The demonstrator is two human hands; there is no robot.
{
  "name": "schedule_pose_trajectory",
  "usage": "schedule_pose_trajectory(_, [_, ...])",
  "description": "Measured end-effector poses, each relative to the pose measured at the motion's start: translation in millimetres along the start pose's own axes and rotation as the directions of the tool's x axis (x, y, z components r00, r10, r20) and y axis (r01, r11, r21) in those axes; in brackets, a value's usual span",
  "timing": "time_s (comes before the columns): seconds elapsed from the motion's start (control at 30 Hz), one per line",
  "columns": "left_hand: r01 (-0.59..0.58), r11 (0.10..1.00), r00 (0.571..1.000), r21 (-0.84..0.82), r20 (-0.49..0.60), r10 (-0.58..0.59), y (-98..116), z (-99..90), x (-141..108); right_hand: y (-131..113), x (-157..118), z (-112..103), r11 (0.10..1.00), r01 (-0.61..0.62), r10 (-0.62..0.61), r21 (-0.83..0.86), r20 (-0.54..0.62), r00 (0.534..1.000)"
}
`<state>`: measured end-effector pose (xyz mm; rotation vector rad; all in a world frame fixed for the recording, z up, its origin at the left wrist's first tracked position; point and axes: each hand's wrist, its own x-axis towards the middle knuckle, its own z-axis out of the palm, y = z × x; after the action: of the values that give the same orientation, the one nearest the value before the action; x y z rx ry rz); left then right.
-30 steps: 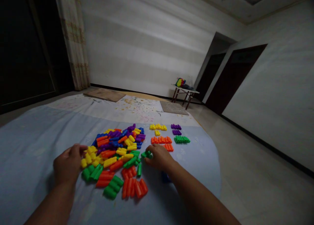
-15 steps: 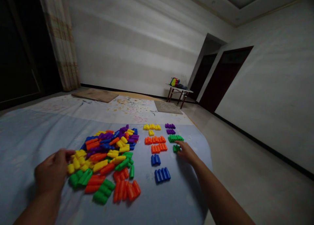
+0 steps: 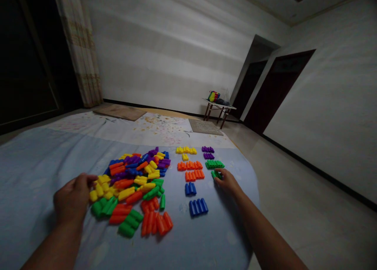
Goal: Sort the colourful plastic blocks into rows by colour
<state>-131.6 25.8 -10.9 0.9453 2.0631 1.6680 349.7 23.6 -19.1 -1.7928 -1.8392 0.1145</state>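
My left hand (image 3: 73, 197) is closed, fingertips together at the left edge of a heap of bullet-shaped plastic toy blocks, against the yellow blocks (image 3: 101, 186). What its fingers hold, if anything, is hidden. Below those lie green blocks (image 3: 104, 207) and orange blocks (image 3: 120, 214). At the right, my right hand (image 3: 229, 182) has its thumb and fingers around a short green block piece (image 3: 216, 174), partly covered by the fingertips. Just above it is a longer row of joined green blocks (image 3: 215, 164).
Joined rows stand right of the heap: yellow (image 3: 186, 150), purple (image 3: 207, 149), orange (image 3: 190, 166) and blue (image 3: 198, 207). A pale blue cloth (image 3: 147, 254) covers the surface. Two flat boards (image 3: 120, 112) lie at its far side. Beyond stands a small table (image 3: 219, 104) holding a colourful bag.
The view has shifted slightly, moving everything a little to the right. My right fingers have closed in around the short green piece. My left hand stays by the yellow blocks.
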Motion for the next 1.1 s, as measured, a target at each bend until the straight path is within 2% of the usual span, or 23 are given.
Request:
schedule_pose_trajectory(0.13, [0.081,0.994,0.996,-0.080,0.035,-0.078,-1,0.6,0,-22,1,-5,0.999,0.043,-0.042,0.009,-0.071,0.997])
schedule_pose_trajectory(0.2, [0.082,0.993,0.996,-0.087,0.034,-0.080,0,0.6,0,-47,-1,-4,0.989,0.134,-0.129,0.062,-0.078,0.989])
schedule_pose_trajectory(0.27, [0.083,0.992,0.996,-0.091,0.032,-0.080,1,0.2,-1,-80,-4,-1,0.956,0.256,-0.257,0.147,-0.012,0.966])
schedule_pose_trajectory(0.43, [0.078,0.992,0.997,-0.097,0.031,-0.075,8,-1.6,-6,-167,-18,17,0.816,0.489,-0.550,0.309,0.151,0.822])
schedule_pose_trajectory(0.5, [0.072,0.993,0.997,-0.096,0.031,-0.070,10,-2.0,-7,-191,-20,24,0.780,0.547,-0.615,0.304,0.212,0.760])
schedule_pose_trajectory(0.57, [0.068,0.993,0.997,-0.095,0.035,-0.065,11,-2.1,-7,-207,-21,30,0.767,0.587,-0.641,0.260,0.265,0.720])
schedule_pose_trajectory(0.63, [0.069,0.993,0.997,-0.097,0.036,-0.065,10,-2.1,-7,-214,-19,34,0.780,0.592,-0.625,0.204,0.297,0.722])
schedule_pose_trajectory(0.7, [0.076,0.992,0.997,-0.104,0.040,-0.072,9,-2.0,-6,-214,-18,34,0.821,0.543,-0.570,0.176,0.303,0.764])
schedule_pose_trajectory(0.8, [0.086,0.989,0.996,-0.117,0.046,-0.081,8,-1.8,-6,-206,-14,30,0.901,0.373,-0.426,0.223,0.288,0.857])
schedule_pose_trajectory(0.87, [0.089,0.989,0.995,-0.119,0.046,-0.085,9,-1.7,-6,-196,-11,26,0.935,0.239,-0.318,0.262,0.324,0.891])
schedule_pose_trajectory(0.93, [0.092,0.989,0.995,-0.118,0.045,-0.087,9,-1.6,-7,-187,-8,25,0.959,0.154,-0.242,0.237,0.406,0.881])
schedule_pose_trajectory(1.0, [0.094,0.989,0.995,-0.117,0.046,-0.089,9,-1.5,-7,-180,-7,25,0.976,0.143,-0.204,0.163,0.470,0.859])
schedule_pose_trajectory(1.1, [0.101,0.989,0.994,-0.111,0.045,-0.096,9,-1.2,-6,-175,-7,27,0.981,0.162,-0.194,0.108,0.464,0.864])
